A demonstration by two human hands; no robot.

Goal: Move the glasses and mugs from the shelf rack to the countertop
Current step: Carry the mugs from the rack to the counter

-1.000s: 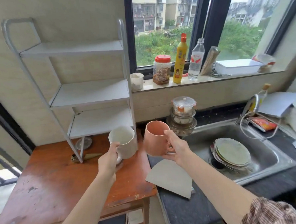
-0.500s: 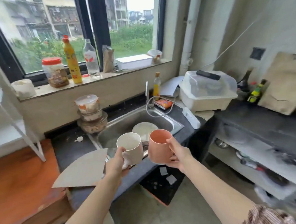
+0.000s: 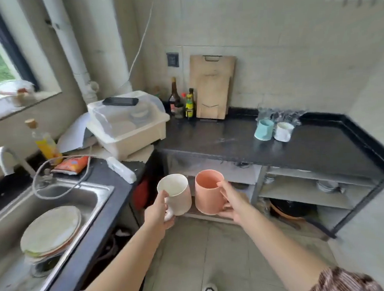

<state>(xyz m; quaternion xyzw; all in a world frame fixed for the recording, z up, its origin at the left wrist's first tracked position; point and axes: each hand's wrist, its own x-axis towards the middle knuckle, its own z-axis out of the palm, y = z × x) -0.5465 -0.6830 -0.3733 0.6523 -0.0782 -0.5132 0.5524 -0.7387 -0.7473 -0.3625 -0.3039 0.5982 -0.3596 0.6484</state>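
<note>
Mugs in hand: a white mug (image 3: 177,194) and a pink mug (image 3: 209,192), both upright and empty, carried side by side over the floor, short of the dark countertop (image 3: 320,145) and below its front edge.
Left hand: the left hand (image 3: 160,211) is wrapped round the white mug's handle side, thumb on the rim.
Right hand: the right hand (image 3: 230,201) is closed round the pink mug's body, thumb hooked over the rim.
Landmark: the countertop runs along the far wall, with a wooden cutting board (image 3: 212,86) leaning at its back.
Already on the countertop: a teal mug (image 3: 263,129) and a white cup (image 3: 282,131), just beside each other toward its right end; behind them some clear glasses, too blurred to count.
Shelf rack: not in view.
Step in hand: judged as the carry, both mugs in transit toward the countertop.
Next move: it calls for lifting both mugs above the countertop edge, setting them down upright on the bare stretch left of the teal mug, clear of each other, then letting go.
</note>
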